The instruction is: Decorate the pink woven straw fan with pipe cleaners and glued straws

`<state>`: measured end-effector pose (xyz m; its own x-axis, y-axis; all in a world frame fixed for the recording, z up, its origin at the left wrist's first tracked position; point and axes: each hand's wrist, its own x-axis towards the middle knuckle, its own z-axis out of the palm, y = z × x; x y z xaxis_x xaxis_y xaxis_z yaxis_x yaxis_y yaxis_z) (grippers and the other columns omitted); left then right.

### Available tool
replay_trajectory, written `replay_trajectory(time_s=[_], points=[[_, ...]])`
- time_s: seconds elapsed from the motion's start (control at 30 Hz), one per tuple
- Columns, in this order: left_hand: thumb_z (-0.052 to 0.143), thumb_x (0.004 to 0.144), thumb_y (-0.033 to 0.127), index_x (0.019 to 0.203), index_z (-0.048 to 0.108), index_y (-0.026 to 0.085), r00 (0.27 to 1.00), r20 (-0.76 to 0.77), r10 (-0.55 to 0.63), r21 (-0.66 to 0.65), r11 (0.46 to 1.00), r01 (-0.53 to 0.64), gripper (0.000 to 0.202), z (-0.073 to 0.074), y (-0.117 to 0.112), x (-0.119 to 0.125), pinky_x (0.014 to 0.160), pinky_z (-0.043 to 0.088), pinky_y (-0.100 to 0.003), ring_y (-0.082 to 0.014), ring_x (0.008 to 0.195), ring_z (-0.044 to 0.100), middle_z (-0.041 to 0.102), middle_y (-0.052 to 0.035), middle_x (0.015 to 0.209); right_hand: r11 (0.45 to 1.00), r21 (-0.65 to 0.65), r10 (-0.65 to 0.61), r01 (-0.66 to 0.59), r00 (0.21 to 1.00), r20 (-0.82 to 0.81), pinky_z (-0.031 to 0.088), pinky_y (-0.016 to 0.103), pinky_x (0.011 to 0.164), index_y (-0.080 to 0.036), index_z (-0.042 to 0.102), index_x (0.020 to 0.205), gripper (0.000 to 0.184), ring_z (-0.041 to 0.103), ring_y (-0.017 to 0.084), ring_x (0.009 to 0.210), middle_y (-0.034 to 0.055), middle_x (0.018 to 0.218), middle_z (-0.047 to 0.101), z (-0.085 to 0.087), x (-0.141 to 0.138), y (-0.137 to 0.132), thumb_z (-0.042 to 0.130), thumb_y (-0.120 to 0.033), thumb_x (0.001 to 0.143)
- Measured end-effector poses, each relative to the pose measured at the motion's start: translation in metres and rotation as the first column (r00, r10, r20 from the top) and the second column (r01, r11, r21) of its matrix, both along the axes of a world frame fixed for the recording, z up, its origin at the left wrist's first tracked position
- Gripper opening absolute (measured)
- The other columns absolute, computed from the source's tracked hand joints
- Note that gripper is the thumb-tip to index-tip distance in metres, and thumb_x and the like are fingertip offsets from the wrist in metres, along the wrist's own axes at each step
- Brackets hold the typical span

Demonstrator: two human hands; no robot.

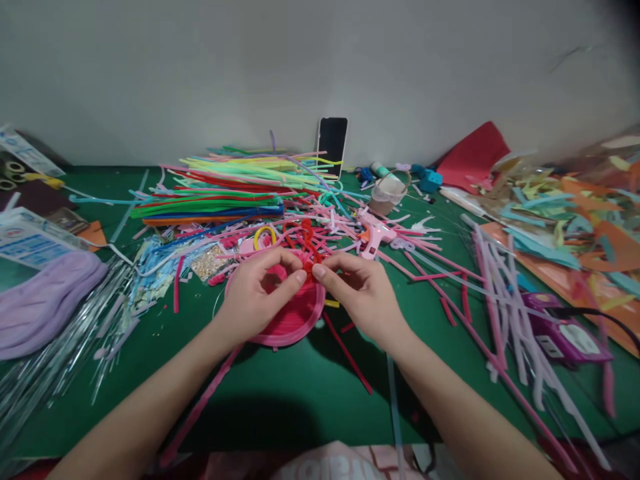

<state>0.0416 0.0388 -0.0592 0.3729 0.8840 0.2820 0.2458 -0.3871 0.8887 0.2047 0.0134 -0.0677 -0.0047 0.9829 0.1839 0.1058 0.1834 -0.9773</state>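
Both hands meet near the middle of the head view. My left hand [260, 287] pinches one side of a bent red pipe cleaner [307, 233]. The other side is pinched between the thumb and forefinger of my right hand [363, 293]. Its twisted loops stand up above the fingertips; the pinched part is mostly hidden. Below the hands lies a round pink disc with a raised rim [287, 330], partly covered by my left hand. A yellow ring [265, 237] is just beyond my left hand. Behind my right hand rests a pink glue gun [374, 233].
Bundles of coloured pipe cleaners [215, 203] lie at the back, before a phone [333, 147] leaning on the wall. A small basket [389, 192] stands right of them. Lilac foam pieces [47, 300] sit left; a purple device [567, 333] and paper scraps [560, 207] lie right.
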Motion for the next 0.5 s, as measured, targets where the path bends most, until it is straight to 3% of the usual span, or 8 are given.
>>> replay_trajectory(time_s=[0.13, 0.2, 0.27, 0.4, 0.5], points=[[0.06, 0.086, 0.024, 0.076, 0.058, 0.02, 0.982, 0.07, 0.174, 0.211, 0.96, -0.185, 0.011, -0.011, -0.016, 0.015, 0.059, 0.045, -0.024, -0.0129, 0.065, 0.056, 0.06, 0.0009, 0.073, 0.98, -0.06, -0.197, 0.188, 0.939, -0.283, 0.037, 0.023, 0.051, -0.019, 0.057, 0.069, 0.025, 0.043, 0.01, 0.056, -0.0033, 0.063, 0.051, -0.004, -0.023, -0.014, 0.065, -0.037, 0.084], [0.06, 0.087, 0.024, 0.078, 0.059, 0.02, 0.966, 0.119, 0.227, 0.265, 0.931, -0.252, 0.009, -0.015, -0.022, 0.021, 0.063, 0.047, -0.025, -0.0134, 0.067, 0.057, 0.06, 0.0005, 0.074, 0.973, -0.078, -0.232, 0.219, 0.902, -0.364, 0.037, 0.023, 0.051, -0.02, 0.057, 0.071, 0.025, 0.042, 0.01, 0.055, -0.0038, 0.063, 0.05, -0.005, -0.028, -0.017, 0.064, -0.038, 0.085], [0.061, 0.087, 0.026, 0.081, 0.061, 0.02, 0.966, 0.131, 0.221, 0.186, 0.952, -0.243, 0.009, -0.015, -0.022, 0.023, 0.062, 0.047, -0.025, -0.0132, 0.067, 0.058, 0.062, 0.0, 0.076, 0.978, -0.063, -0.21, 0.201, 0.918, -0.336, 0.036, 0.023, 0.05, -0.019, 0.059, 0.073, 0.023, 0.042, 0.009, 0.054, -0.0039, 0.062, 0.05, -0.005, -0.027, -0.016, 0.064, -0.038, 0.086], [0.065, 0.084, 0.036, 0.081, 0.062, 0.02, 0.972, 0.185, 0.146, -0.131, 0.984, -0.123, 0.017, -0.007, -0.008, 0.012, 0.054, 0.047, -0.023, -0.0116, 0.06, 0.056, 0.064, 0.0006, 0.078, 0.992, -0.02, -0.123, 0.122, 0.98, -0.156, 0.036, 0.024, 0.052, -0.019, 0.061, 0.077, 0.022, 0.045, 0.011, 0.058, -0.002, 0.067, 0.053, -0.005, -0.012, -0.007, 0.063, -0.038, 0.087], [0.07, 0.079, 0.038, 0.077, 0.063, 0.019, 0.977, 0.204, 0.061, -0.198, 0.98, -0.02, 0.021, 0.0, 0.002, 0.002, 0.055, 0.047, -0.022, -0.0115, 0.06, 0.056, 0.063, 0.0008, 0.074, 0.996, 0.032, -0.083, 0.084, 0.996, -0.017, 0.037, 0.026, 0.054, -0.019, 0.061, 0.078, 0.022, 0.048, 0.012, 0.06, -0.0005, 0.071, 0.055, -0.007, -0.006, -0.004, 0.06, -0.038, 0.09]])
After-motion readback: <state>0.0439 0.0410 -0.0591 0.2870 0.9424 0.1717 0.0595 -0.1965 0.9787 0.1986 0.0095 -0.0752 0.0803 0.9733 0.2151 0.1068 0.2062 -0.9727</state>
